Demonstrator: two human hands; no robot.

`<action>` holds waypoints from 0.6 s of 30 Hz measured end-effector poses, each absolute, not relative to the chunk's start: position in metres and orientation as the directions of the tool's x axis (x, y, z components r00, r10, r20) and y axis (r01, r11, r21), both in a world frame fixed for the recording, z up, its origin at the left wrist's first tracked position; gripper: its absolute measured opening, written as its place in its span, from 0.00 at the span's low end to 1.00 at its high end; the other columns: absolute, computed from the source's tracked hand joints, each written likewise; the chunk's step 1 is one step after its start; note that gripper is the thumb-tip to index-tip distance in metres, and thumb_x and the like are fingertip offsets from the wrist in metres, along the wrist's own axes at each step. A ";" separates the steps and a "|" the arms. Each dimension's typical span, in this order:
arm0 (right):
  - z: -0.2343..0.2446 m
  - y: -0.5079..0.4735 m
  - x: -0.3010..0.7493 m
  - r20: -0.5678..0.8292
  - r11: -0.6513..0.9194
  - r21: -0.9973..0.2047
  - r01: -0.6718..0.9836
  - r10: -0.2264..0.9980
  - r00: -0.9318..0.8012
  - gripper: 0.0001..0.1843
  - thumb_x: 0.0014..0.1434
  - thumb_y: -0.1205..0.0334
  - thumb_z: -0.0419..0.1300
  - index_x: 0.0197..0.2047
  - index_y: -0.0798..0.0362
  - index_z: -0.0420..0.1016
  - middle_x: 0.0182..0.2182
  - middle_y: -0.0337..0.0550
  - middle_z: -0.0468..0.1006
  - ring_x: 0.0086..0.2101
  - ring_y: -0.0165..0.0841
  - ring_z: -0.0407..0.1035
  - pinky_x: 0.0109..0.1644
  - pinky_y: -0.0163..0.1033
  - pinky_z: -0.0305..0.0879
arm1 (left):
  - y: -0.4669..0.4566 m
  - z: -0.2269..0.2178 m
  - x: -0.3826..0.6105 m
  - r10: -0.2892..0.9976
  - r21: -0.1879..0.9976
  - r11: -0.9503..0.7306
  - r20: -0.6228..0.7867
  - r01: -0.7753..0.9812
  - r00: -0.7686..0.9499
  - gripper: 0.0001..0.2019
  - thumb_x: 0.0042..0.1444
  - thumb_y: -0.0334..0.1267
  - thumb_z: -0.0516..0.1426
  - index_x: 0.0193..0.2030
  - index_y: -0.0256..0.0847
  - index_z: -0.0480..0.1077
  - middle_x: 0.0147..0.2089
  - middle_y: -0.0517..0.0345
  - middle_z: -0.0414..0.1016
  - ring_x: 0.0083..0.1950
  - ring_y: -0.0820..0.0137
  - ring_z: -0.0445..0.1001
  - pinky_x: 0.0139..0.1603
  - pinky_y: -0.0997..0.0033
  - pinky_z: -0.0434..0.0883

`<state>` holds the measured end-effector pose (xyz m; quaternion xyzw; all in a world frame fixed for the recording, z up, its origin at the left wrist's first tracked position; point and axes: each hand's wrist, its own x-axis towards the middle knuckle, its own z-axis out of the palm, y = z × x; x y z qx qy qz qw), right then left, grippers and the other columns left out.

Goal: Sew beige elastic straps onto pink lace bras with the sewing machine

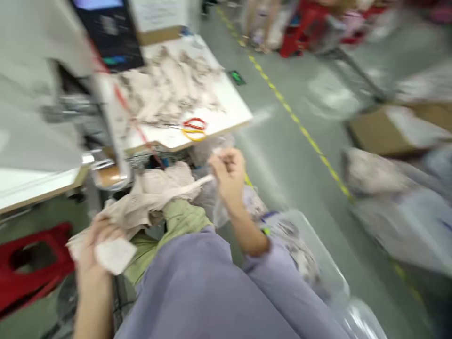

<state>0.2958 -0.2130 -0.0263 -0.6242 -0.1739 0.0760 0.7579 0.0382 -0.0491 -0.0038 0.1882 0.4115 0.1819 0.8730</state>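
A beige piece of fabric (151, 193) is stretched across my lap between my two hands. My left hand (99, 240) is closed on its left end, and a small white flat piece (115, 255) lies against the fingers; I cannot tell whether it is part of the fabric. My right hand (229, 176) pinches a narrow strip at the other end and pulls it out straight. Just above that hand, scissors (194, 129) with one red and one yellow handle lie at the table's edge. Motion blurs both hands somewhat.
A sewing machine (84, 113) stands at left. Beige pieces (169, 84) are heaped on the white table (233, 106). A clear plastic bin (318, 245) with fabric is at my right, a red stool (35, 263) at lower left. Cardboard (381, 129) and bags (406, 216) lie across the yellow-lined floor.
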 end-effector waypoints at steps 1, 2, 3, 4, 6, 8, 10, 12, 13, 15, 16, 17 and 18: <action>-0.031 -0.212 0.293 0.152 0.121 -0.987 0.110 0.432 0.889 0.06 0.61 0.59 0.62 0.40 0.48 0.68 0.32 0.34 0.73 0.29 0.26 0.67 0.34 0.32 0.66 | -0.055 -0.012 0.040 0.497 0.449 0.861 -0.641 -0.240 0.585 0.06 0.60 0.28 0.60 0.33 0.40 0.68 0.16 0.72 0.58 0.15 0.83 0.57 0.20 0.84 0.64; -0.036 -0.208 0.288 0.139 0.019 -0.988 0.156 0.567 0.812 0.04 0.61 0.59 0.62 0.39 0.49 0.72 0.30 0.34 0.73 0.27 0.26 0.65 0.32 0.32 0.63 | -0.059 -0.021 0.042 0.503 0.418 0.862 -0.640 -0.287 0.581 0.06 0.59 0.25 0.59 0.33 0.39 0.68 0.15 0.73 0.54 0.13 0.84 0.53 0.18 0.84 0.61; -0.042 -0.202 0.279 0.123 -0.049 -0.975 0.217 0.697 0.707 0.03 0.62 0.60 0.61 0.39 0.49 0.74 0.29 0.36 0.74 0.26 0.27 0.64 0.31 0.33 0.62 | -0.063 -0.029 0.046 0.496 0.394 0.868 -0.647 -0.303 0.579 0.05 0.58 0.24 0.58 0.35 0.37 0.69 0.17 0.74 0.54 0.13 0.84 0.51 0.18 0.83 0.60; -0.047 -0.195 0.268 0.108 -0.069 -0.963 0.260 0.787 0.607 0.04 0.61 0.60 0.61 0.39 0.49 0.76 0.29 0.37 0.75 0.25 0.27 0.63 0.29 0.34 0.61 | -0.066 -0.035 0.049 0.457 0.368 0.889 -0.669 -0.274 0.586 0.05 0.57 0.24 0.58 0.36 0.36 0.69 0.18 0.73 0.55 0.14 0.84 0.52 0.20 0.82 0.60; -0.054 -0.182 0.242 0.075 -0.064 -0.953 0.296 0.897 0.435 0.06 0.61 0.60 0.60 0.38 0.50 0.78 0.30 0.39 0.78 0.23 0.27 0.63 0.28 0.35 0.61 | -0.074 -0.041 0.055 0.446 0.345 0.895 -0.671 -0.283 0.592 0.03 0.56 0.28 0.61 0.35 0.36 0.70 0.21 0.70 0.59 0.16 0.83 0.55 0.22 0.79 0.62; -0.054 -0.173 0.216 0.063 -0.040 -0.958 0.285 0.936 0.345 0.07 0.62 0.59 0.59 0.38 0.50 0.78 0.31 0.39 0.79 0.23 0.27 0.64 0.28 0.35 0.62 | -0.084 -0.041 0.056 0.443 0.377 0.894 -0.653 -0.243 0.615 0.09 0.53 0.35 0.66 0.30 0.35 0.70 0.21 0.68 0.60 0.19 0.81 0.58 0.24 0.76 0.64; -0.052 -0.165 0.197 0.100 -0.013 -0.954 0.298 0.928 0.360 0.06 0.63 0.59 0.59 0.38 0.51 0.77 0.31 0.39 0.79 0.24 0.28 0.66 0.29 0.35 0.63 | -0.090 -0.039 0.055 0.481 0.444 0.867 -0.628 -0.225 0.612 0.14 0.48 0.39 0.69 0.26 0.35 0.70 0.21 0.66 0.62 0.20 0.81 0.58 0.24 0.77 0.63; -0.048 -0.160 0.186 0.186 0.023 -0.929 0.370 0.893 0.409 0.05 0.63 0.61 0.60 0.38 0.51 0.76 0.31 0.39 0.78 0.26 0.28 0.68 0.30 0.35 0.65 | -0.092 -0.038 0.053 0.561 0.505 0.819 -0.605 -0.271 0.565 0.14 0.46 0.38 0.71 0.27 0.34 0.71 0.23 0.64 0.68 0.22 0.81 0.60 0.25 0.79 0.62; -0.046 -0.158 0.183 0.235 0.041 -0.905 0.423 0.878 0.417 0.04 0.63 0.62 0.61 0.38 0.50 0.76 0.32 0.40 0.78 0.27 0.29 0.69 0.31 0.35 0.66 | -0.091 -0.038 0.051 0.604 0.532 0.790 -0.593 -0.305 0.532 0.13 0.46 0.36 0.71 0.29 0.35 0.72 0.26 0.63 0.71 0.24 0.81 0.63 0.27 0.80 0.64; -0.043 -0.155 0.178 0.323 0.086 -0.846 0.525 0.868 0.377 0.03 0.64 0.64 0.61 0.40 0.50 0.76 0.33 0.41 0.79 0.31 0.30 0.71 0.35 0.36 0.68 | -0.090 -0.038 0.049 0.692 0.622 0.712 -0.547 -0.324 0.471 0.11 0.48 0.35 0.71 0.34 0.36 0.75 0.33 0.60 0.78 0.33 0.77 0.72 0.38 0.79 0.69; -0.043 -0.153 0.177 0.353 0.109 -0.821 0.561 0.869 0.347 0.04 0.64 0.66 0.60 0.41 0.50 0.77 0.34 0.41 0.80 0.32 0.30 0.72 0.37 0.36 0.69 | -0.089 -0.038 0.048 0.734 0.680 0.664 -0.513 -0.311 0.444 0.10 0.49 0.36 0.70 0.36 0.36 0.76 0.37 0.58 0.80 0.39 0.74 0.75 0.44 0.76 0.71; -0.043 -0.151 0.176 0.375 0.128 -0.802 0.583 0.869 0.324 0.04 0.65 0.66 0.60 0.41 0.50 0.77 0.35 0.42 0.81 0.34 0.31 0.74 0.38 0.37 0.70 | -0.089 -0.038 0.047 0.773 0.739 0.610 -0.477 -0.284 0.419 0.11 0.51 0.38 0.69 0.39 0.36 0.77 0.41 0.55 0.80 0.44 0.70 0.76 0.50 0.73 0.72; -0.044 -0.149 0.174 0.389 0.140 -0.790 0.597 0.867 0.312 0.05 0.65 0.67 0.60 0.42 0.50 0.77 0.36 0.43 0.81 0.36 0.31 0.74 0.40 0.37 0.71 | -0.088 -0.038 0.046 0.805 0.793 0.558 -0.445 -0.244 0.392 0.13 0.52 0.40 0.68 0.41 0.36 0.77 0.44 0.53 0.81 0.47 0.66 0.76 0.53 0.69 0.72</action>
